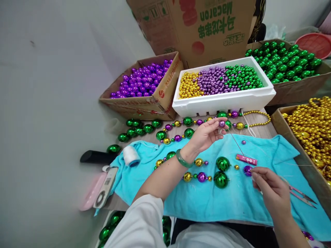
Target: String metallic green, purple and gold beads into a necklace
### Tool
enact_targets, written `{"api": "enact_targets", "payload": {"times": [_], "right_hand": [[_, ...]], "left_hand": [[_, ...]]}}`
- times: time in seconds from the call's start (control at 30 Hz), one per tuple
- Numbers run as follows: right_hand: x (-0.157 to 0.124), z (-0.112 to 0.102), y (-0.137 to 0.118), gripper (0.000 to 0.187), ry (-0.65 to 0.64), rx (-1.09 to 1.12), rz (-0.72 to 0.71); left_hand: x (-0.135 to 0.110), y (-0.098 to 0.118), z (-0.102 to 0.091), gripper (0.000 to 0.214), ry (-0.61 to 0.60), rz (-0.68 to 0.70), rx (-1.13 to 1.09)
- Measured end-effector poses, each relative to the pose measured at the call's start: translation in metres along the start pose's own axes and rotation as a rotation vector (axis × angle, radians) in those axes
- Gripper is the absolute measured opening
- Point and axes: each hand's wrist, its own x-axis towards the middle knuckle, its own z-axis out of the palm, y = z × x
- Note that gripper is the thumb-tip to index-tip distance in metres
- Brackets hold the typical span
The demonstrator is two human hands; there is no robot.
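Note:
My left hand (207, 134), with a green bangle at its wrist, is raised over the turquoise towel (196, 206). Its fingertips pinch a small purple bead (221, 124). From there a thin string (236, 144) slants down to my right hand (272, 189), whose thumb and forefinger are closed on it. A larger purple ball (247, 171) touches or nearly touches those fingertips. Left of it lie a small gold bead (236, 167) and two big green balls (222, 163). A pink lighter (246, 159) rests just above the purple ball. Scissors (302, 196) are partly hidden behind my right hand.
A white foam box (222, 101) holds gold, purple and green beads. Cartons of purple balls (144, 81), green balls (287, 62) and gold bead strands (310, 120) surround it. A finished-looking bead strand (188, 121), a thread spool (131, 156) and a pink-and-white device (99, 189) lie nearby.

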Motion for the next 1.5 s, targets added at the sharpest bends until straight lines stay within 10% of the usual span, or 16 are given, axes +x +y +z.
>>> {"api": "enact_targets", "payload": {"times": [0.67,0.93,1.5], "right_hand": [[-0.008,-0.012,-0.004,0.011,-0.002,0.001,0.018],[-0.01,-0.019,-0.008,0.013,-0.01,-0.028,0.031],[-0.016,-0.06,-0.003,0.017,0.038,-0.198,-0.003]], "left_hand": [[-0.001,-0.017,0.005,0.024,0.045,0.113,0.198],[0.0,-0.003,0.004,0.064,-0.013,0.282,0.645],[-0.01,0.03,0.047,0.055,-0.543,0.418,1.875]]}}
